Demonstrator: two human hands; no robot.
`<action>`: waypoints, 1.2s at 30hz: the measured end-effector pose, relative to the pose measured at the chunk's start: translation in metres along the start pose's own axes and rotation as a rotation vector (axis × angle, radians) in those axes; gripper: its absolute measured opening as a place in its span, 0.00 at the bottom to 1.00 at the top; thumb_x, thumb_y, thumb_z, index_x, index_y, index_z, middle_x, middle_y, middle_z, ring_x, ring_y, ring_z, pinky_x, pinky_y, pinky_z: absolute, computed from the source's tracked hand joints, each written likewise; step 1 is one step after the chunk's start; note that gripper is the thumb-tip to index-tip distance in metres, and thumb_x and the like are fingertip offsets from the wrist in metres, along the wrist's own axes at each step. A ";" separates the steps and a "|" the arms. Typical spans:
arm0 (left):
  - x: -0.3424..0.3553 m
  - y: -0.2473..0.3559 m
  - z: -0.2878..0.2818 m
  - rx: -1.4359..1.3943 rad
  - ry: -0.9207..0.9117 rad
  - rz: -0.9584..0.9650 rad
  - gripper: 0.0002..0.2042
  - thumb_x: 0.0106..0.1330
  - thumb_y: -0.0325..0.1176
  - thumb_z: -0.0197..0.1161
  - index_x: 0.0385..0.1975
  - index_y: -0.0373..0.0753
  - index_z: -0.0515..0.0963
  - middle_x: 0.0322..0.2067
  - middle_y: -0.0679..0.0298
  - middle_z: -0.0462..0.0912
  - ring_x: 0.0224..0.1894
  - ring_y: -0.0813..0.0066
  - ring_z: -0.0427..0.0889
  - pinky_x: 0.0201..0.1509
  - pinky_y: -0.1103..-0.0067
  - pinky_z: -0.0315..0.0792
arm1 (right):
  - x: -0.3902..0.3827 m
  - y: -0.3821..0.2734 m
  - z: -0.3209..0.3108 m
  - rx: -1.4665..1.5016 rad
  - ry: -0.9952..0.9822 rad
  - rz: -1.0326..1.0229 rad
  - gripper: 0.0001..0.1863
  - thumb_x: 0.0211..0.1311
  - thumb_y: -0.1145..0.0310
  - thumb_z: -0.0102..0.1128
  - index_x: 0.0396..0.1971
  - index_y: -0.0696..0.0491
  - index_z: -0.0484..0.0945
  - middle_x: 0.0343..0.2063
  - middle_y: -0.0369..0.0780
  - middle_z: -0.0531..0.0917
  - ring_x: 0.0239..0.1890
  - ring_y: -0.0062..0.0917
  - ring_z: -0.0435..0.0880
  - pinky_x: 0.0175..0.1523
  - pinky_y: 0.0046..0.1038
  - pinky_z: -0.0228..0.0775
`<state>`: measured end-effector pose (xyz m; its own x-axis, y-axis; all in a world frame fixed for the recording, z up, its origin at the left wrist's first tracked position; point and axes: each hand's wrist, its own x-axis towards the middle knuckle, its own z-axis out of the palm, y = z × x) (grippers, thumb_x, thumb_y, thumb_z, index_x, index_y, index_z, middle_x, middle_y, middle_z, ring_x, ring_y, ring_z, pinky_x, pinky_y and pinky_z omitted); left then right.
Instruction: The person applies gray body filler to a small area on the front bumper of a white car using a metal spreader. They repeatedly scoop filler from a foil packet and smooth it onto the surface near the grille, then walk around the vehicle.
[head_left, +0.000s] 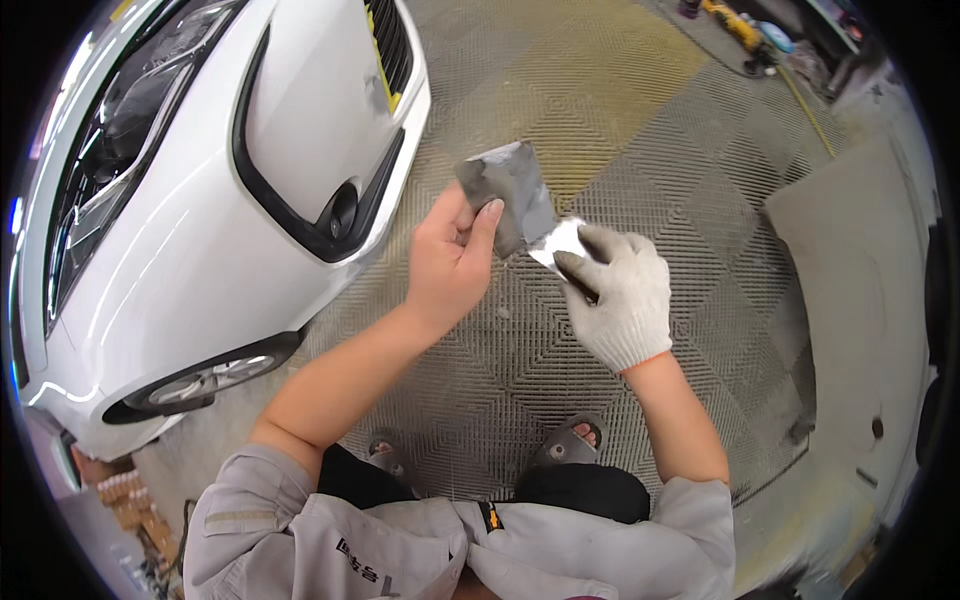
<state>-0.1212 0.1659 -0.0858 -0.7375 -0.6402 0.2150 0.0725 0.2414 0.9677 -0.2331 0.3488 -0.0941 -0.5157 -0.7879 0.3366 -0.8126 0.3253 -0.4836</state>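
My bare left hand (pixel 452 265) is closed on a flat, thin metal plate (pixel 490 180), its thumb laid across the face. Grey putty (pixel 528 212) is smeared over part of that plate. My right hand (pixel 625 300), in a white knit glove with dark-stained fingertips, pinches a shiny metal scraper (pixel 560 245). The scraper's edge meets or nearly meets the plate's lower right side; I cannot tell whether they touch. Both hands are held above the floor, to the right of a white car's front bumper (pixel 310 130).
Yellow masking tape (pixel 380 60) borders the car's grille. A large grey panel (pixel 840 290) stands along the right side. A yellow power tool (pixel 735 25) and a yellow cord (pixel 808 110) lie at the far right. Ribbed tiles (pixel 700 240) cover the floor.
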 end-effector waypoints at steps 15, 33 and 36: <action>0.008 0.079 -0.003 -0.508 0.237 -0.615 0.17 0.78 0.32 0.57 0.63 0.36 0.68 0.50 0.57 0.85 0.46 0.66 0.90 0.48 0.67 0.89 | -0.011 0.133 0.021 1.234 -0.219 0.607 0.32 0.58 0.67 0.65 0.63 0.66 0.77 0.65 0.46 0.78 0.64 0.32 0.77 0.71 0.32 0.67; 0.171 0.122 0.004 -1.042 0.008 -0.498 0.13 0.79 0.33 0.56 0.60 0.40 0.71 0.49 0.61 0.84 0.45 0.70 0.88 0.47 0.69 0.86 | 0.333 0.077 -0.007 1.617 -0.225 0.854 0.17 0.78 0.62 0.50 0.57 0.55 0.78 0.45 0.41 0.85 0.43 0.32 0.85 0.47 0.36 0.82; 0.194 0.120 0.020 -1.104 0.035 -0.436 0.11 0.79 0.32 0.57 0.55 0.38 0.70 0.43 0.58 0.87 0.41 0.70 0.89 0.44 0.69 0.87 | 0.322 0.069 -0.016 1.688 -0.273 0.798 0.17 0.78 0.59 0.50 0.54 0.53 0.79 0.41 0.40 0.85 0.39 0.31 0.85 0.40 0.35 0.82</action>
<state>-0.2690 0.0848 0.0692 -0.8260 -0.5363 -0.1737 0.3721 -0.7501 0.5467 -0.4592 0.1262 -0.0064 -0.3973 -0.8373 -0.3755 0.7344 -0.0447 -0.6772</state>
